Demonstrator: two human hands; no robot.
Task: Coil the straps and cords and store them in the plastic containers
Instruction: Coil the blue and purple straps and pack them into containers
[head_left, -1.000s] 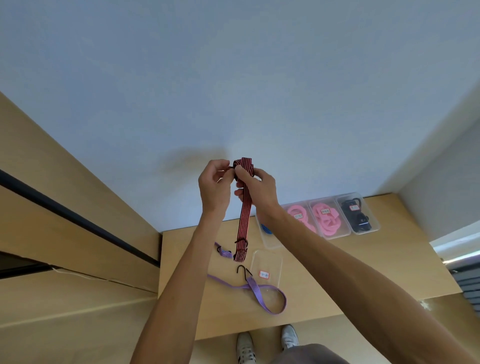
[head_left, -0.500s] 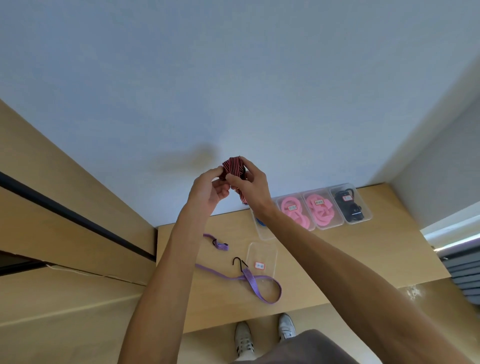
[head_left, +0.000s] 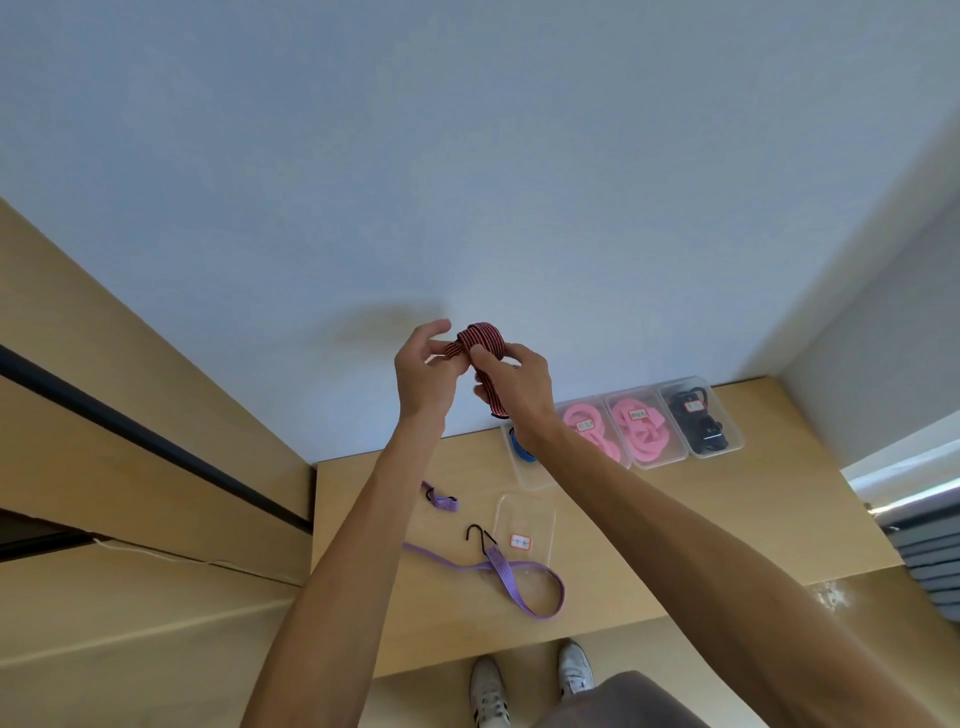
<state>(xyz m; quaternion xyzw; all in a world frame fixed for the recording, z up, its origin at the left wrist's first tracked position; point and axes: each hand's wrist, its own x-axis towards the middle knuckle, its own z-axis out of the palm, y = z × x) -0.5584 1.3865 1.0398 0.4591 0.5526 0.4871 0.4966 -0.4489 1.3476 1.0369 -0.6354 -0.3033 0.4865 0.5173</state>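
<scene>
1. Both hands are raised well above the tabletop (head_left: 675, 525), in front of a pale wall, and they meet around a red and black striped strap (head_left: 480, 340).
2. The left hand (head_left: 423, 376) has its grip narrow: thumb and curled fingers pinch the coiled end of the strap from the left side, with the forefinger lifted loosely above.
3. The right hand (head_left: 511, 387) has its grip closed on the same strap from the right, thumb pressed on the front of the coil and fingers wrapped behind it.
4. A rounded loop of the strap stands up just above the two grips; a short tail hangs down below the right grip, along the palm, ending in a dark tip.
5. Well below the grips, on the tabletop, a purple strap (head_left: 511, 579) lies in a loose loop with a black hook (head_left: 480, 538) at one end; its other end (head_left: 441, 499) lies to the left, partly hidden behind the left forearm.
6. Just right of that hook lies a clear container (head_left: 524, 525) with a small label.
7. Below and to the right of the grips, a row of clear containers stands against the wall: one with a blue cord (head_left: 519, 447), partly hidden by the right wrist, two with pink cords (head_left: 613, 423), and one with black cord (head_left: 698, 421).
</scene>
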